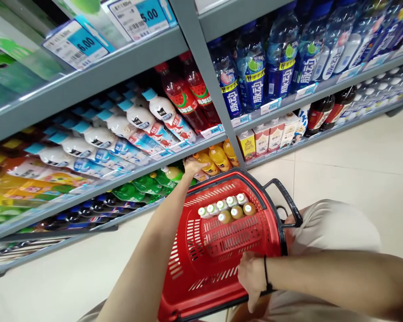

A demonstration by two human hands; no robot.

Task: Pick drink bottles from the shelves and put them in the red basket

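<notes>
My left hand [194, 166] reaches past the basket to the bottom shelf and is closed around the upper part of a drink bottle [202, 175]. Its fingertips are partly hidden. Orange drink bottles [219, 157] stand right beside it, with green bottles [147, 184] to the left. A red shopping basket [188, 273] with black handles [293, 203] is in front of me. Inside it, small white-capped bottles [222, 205] stand in two rows, the nearer ones brownish. My right hand [251, 275], wearing a black wristband, is closed over the basket's near rim.
Grey shelving [201, 67] carries white bottles with blue caps [137, 117], red watermelon-label bottles [184, 96] and blue-labelled bottles [255, 71]. Drink cartons [262, 141] stand low on the right. My knee [339, 223] is beside the basket, above pale floor tiles [349, 172].
</notes>
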